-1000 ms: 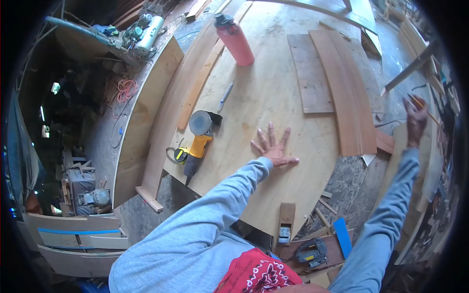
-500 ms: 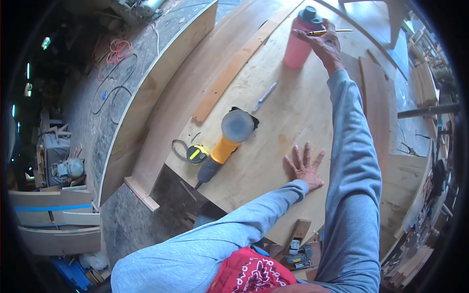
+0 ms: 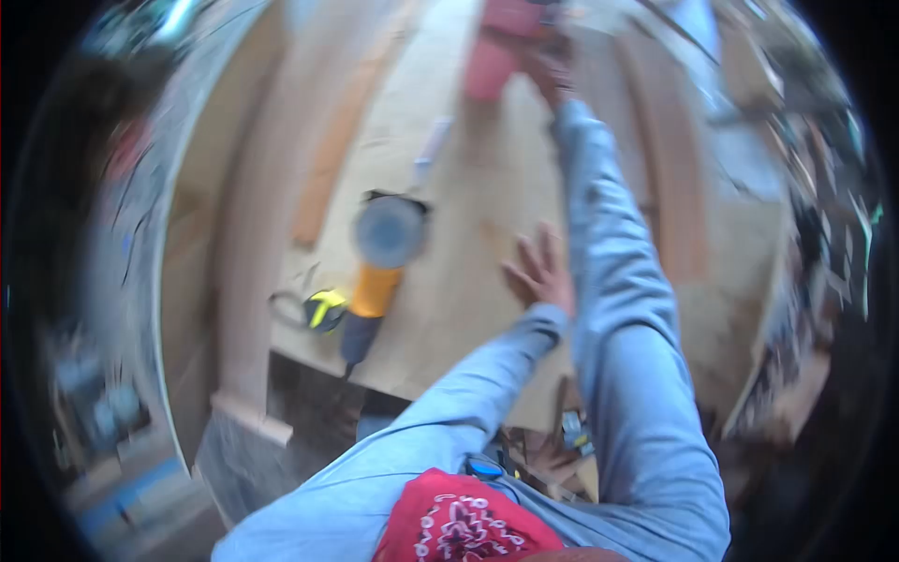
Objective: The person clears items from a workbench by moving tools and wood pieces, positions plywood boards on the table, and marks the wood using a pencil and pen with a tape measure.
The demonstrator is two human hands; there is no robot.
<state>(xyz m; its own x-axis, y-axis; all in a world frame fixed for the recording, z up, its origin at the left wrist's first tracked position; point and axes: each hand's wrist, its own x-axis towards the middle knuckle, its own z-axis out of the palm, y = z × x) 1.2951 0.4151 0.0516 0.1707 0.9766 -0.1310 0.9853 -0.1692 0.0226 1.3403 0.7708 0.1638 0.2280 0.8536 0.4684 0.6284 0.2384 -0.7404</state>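
Note:
My right hand (image 3: pixel 549 67) is at the pink bottle (image 3: pixel 487 70) near the top of the view, with its thumb across the bottle's side. Motion blurs these fingers, and I cannot make out a pencil there. My left hand (image 3: pixel 543 273) lies flat on the plywood sheet (image 3: pixel 459 309), fingers spread. To its left rests a yellow and dark grey angle grinder (image 3: pixel 376 288), its round disc facing up. A yellow and black tape measure (image 3: pixel 325 310) lies beside the grinder. Between grinder and bottle is a white-and-blue pen (image 3: pixel 431 150).
A long wooden strip (image 3: pixel 342 140) lies along the sheet's left side, with an upright board (image 3: pixel 192 234) farther left. More planks (image 3: pixel 670 159) are on the right. A small tool (image 3: pixel 574 429) sits near my body at the sheet's near edge.
The view has swung, so the scene sits farther left and higher. My right hand, which held a pencil at the bottle, now has its thumb lower across the bottle. My left hand stays on the plywood.

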